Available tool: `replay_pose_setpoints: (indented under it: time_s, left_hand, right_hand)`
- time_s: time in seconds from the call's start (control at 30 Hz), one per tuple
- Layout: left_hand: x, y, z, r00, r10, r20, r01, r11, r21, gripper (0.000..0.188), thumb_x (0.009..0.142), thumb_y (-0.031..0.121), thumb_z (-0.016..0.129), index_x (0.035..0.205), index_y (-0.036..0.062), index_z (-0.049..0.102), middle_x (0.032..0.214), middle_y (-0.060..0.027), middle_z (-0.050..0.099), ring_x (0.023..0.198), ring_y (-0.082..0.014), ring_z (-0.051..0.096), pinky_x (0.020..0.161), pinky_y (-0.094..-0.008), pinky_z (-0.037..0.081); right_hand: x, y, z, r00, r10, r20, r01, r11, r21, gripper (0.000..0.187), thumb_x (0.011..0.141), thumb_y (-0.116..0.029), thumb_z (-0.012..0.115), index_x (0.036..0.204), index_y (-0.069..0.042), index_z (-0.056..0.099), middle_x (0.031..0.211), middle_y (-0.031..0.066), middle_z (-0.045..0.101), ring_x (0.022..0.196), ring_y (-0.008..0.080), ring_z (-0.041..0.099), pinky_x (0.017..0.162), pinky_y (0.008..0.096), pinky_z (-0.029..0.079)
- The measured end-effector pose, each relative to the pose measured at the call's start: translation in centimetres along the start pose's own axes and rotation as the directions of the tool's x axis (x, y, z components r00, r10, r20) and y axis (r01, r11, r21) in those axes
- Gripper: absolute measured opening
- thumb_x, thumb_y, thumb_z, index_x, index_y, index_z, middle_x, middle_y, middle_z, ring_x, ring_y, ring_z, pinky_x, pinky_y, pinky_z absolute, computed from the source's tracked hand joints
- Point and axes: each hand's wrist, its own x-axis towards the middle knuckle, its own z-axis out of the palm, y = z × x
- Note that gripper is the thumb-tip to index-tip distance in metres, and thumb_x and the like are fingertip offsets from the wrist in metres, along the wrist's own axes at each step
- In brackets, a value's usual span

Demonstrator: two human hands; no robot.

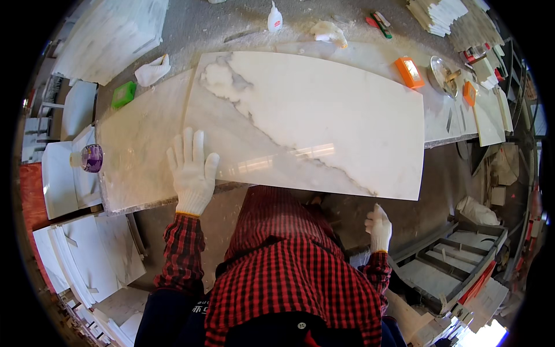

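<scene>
A large white marble slab [324, 115] with grey veins lies across the stone-topped worktable [139, 156], its front edge overhanging toward me. My left hand [192, 170], in a white knit glove, rests flat with fingers spread at the slab's left end, near where it meets the table top. My right hand [379, 227], gloved the same way, is just below the slab's front right edge. Its fingers are curled in, with one fingertip up close to the edge. Whether that hand holds anything, or touches the slab, I cannot make out.
On the table are a green block [123, 95], a crumpled white glove [152, 70], a white squeeze bottle [274, 17], an orange box [409, 72] and a metal bowl [443, 76]. A purple-labelled bottle [91, 158] is at the left edge. A metal frame cart [451, 260] stands at right.
</scene>
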Motion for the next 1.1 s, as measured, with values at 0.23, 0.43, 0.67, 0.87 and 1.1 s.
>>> replay_pose_setpoints:
  time_s: [0.23, 0.43, 0.67, 0.87, 1.1]
  left_hand:
    - [-1.6, 5.0, -0.7, 0.986, 0.159, 0.058, -0.152, 0.982, -0.109, 0.067, 0.101, 0.045, 0.057, 0.156, 0.0079, 0.044, 0.166, -0.0190, 0.035, 0.153, -0.0441, 0.028, 0.125, -0.0614, 0.015]
    - [-4.0, 10.3, -3.1, 0.847, 0.408, 0.340, -0.252, 0.872, -0.419, 0.075, 0.094, 0.051, 0.064, 0.151, 0.0053, 0.049, 0.163, -0.0206, 0.038, 0.153, -0.0447, 0.026, 0.125, -0.0631, 0.014]
    - [-6.8, 7.5, -3.2, 0.898, 0.343, 0.277, -0.220, 0.893, -0.394, 0.077, 0.089, 0.046, 0.073, 0.150, 0.0055, 0.049, 0.158, -0.0206, 0.043, 0.150, -0.0448, 0.031, 0.124, -0.0636, 0.016]
    - [-8.3, -0.4, -4.4, 0.981, -0.192, 0.023, 0.193, 0.962, -0.195, 0.072, 0.099, 0.033, 0.065, 0.157, 0.0009, 0.038, 0.160, -0.0245, 0.040, 0.149, -0.0455, 0.034, 0.125, -0.0609, 0.017]
    - [-7.7, -3.9, -5.7, 0.898, -0.440, 0.014, 0.387, 0.774, -0.500, 0.058, 0.107, 0.025, 0.056, 0.156, -0.0023, 0.041, 0.159, -0.0234, 0.045, 0.148, -0.0406, 0.040, 0.123, -0.0442, 0.029]
  right_hand:
    - [-3.6, -3.0, 4.2, 0.987, -0.120, 0.105, 0.139, 0.972, -0.190, 0.052, 0.105, -0.043, 0.057, 0.131, 0.001, 0.069, 0.083, 0.0037, 0.067, 0.066, 0.0096, 0.056, 0.058, 0.0285, 0.045]
    - [-4.1, -3.6, 3.4, 0.982, -0.121, 0.143, 0.155, 0.954, -0.257, 0.048, 0.105, -0.041, 0.056, 0.120, 0.003, 0.071, 0.083, 0.0039, 0.065, 0.064, 0.0088, 0.054, 0.056, 0.0274, 0.043]
    - [-4.4, -5.8, 3.2, 0.985, -0.022, 0.172, 0.012, 0.998, 0.060, 0.053, 0.105, -0.041, 0.060, 0.134, 0.003, 0.062, 0.090, 0.0050, 0.068, 0.067, 0.0072, 0.057, 0.056, 0.0219, 0.044]
    - [-1.6, -5.6, 1.3, 0.979, 0.019, 0.202, -0.093, 0.928, 0.360, 0.059, 0.106, -0.051, 0.058, 0.137, -0.001, 0.056, 0.098, 0.0038, 0.063, 0.074, 0.0092, 0.056, 0.057, 0.0203, 0.041]
    - [0.7, -4.0, 0.7, 0.898, -0.299, 0.322, 0.063, 0.813, 0.578, 0.042, 0.108, -0.036, 0.056, 0.133, -0.002, 0.058, 0.121, 0.0119, 0.066, 0.103, 0.0195, 0.059, 0.083, 0.0324, 0.048]
